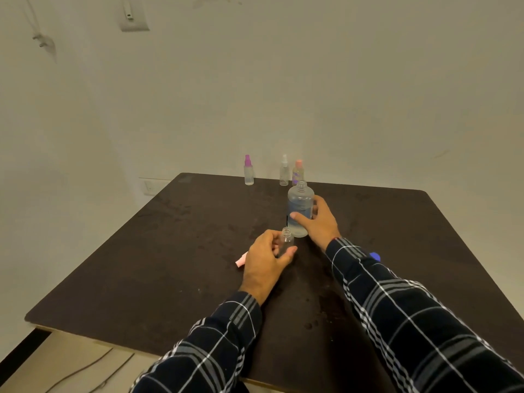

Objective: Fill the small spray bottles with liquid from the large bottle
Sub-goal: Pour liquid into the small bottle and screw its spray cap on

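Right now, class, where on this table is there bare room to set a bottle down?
Bare table: left of the pink cap, and far right beyond the blue cap. Crowded: the centre, where the left hand holds the small bottle and the right hand the large bottle, before three spray bottles.

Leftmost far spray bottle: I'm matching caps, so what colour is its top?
Magenta; the spray top shows best in the head view.

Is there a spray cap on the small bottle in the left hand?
No, the small bottle gripped by the left hand shows a bare threaded neck.
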Demonstrator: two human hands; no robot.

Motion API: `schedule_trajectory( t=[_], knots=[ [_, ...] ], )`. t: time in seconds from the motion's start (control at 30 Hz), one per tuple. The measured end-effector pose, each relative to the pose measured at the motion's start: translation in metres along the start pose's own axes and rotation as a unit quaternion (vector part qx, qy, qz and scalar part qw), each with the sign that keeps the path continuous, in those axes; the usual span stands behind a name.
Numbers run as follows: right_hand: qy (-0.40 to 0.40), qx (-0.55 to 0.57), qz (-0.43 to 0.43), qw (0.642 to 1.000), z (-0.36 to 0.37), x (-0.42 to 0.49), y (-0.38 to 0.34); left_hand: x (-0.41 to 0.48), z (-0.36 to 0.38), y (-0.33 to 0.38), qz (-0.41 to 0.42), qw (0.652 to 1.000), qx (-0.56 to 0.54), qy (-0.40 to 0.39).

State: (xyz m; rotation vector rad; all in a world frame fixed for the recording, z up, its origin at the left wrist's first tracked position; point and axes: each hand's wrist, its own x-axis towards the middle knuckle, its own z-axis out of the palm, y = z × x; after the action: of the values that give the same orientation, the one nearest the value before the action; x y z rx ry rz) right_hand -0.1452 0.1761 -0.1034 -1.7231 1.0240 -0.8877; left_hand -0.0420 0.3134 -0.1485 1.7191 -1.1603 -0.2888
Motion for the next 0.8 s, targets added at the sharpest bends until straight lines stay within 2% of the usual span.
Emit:
schedule_trajectory(
  t=[0.47, 0.67, 0.8],
  knots=[
    [0.027, -0.081, -0.061, 0.995, -0.063, -0.057, -0.003, -0.012, 0.021, 0.035, -0.027, 0.998, 0.055, -0.028],
    [0.038, -0.090, -0.098, 0.990, -0.060, -0.079, -0.006, -0.016, 0.022, 0.040, -0.027, 0.997, 0.065, -0.036],
    [0.056, -0.068, -0.093, 0.992, -0.040, -0.089, -0.006, -0.016, 0.022, 0.041, -0.030, 0.996, 0.072, -0.036]
  ],
)
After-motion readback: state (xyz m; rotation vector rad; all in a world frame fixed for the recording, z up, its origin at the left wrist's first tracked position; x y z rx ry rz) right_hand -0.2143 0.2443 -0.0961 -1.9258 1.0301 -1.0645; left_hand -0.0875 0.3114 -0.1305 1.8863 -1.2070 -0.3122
